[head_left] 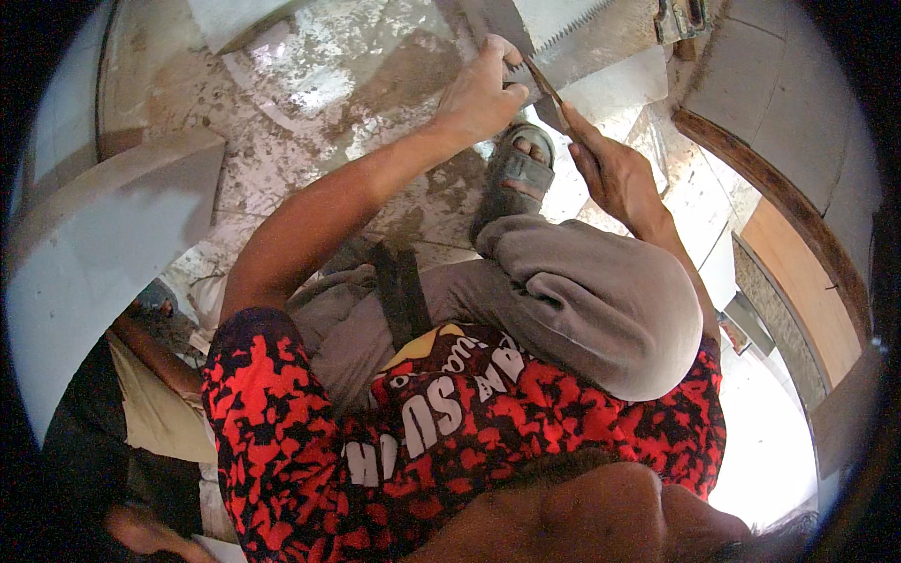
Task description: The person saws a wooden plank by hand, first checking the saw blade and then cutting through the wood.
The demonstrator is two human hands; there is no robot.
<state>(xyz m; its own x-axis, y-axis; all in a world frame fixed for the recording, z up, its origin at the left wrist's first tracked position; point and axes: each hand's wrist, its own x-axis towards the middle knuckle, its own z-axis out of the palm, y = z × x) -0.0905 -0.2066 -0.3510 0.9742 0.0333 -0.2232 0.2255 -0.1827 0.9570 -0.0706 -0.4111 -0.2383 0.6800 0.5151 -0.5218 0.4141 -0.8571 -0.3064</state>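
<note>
My right hand [615, 178] is closed round a slender, dark brown, pointed tool like a file [544, 83]. Its tip reaches up and left toward my left fingers. My left hand [483, 94] is bent, thumb and forefinger curled at a small dark toothed edge; what lies inside the grip is hidden. Just beyond both hands lies a handsaw [605, 42] with a worn grey blade, its teeth along the upper left and a dark handle at the right. A flat dark grey strip [497, 21] runs down to the toothed edge by my left fingers.
My sandalled foot [526, 169] is just below my hands on a stained, dusty floor [310, 84]. Pale panels [122, 216] stand at the left; a wooden-edged board [770, 197] curves along the right. Another person's arm [155, 357] shows at the lower left.
</note>
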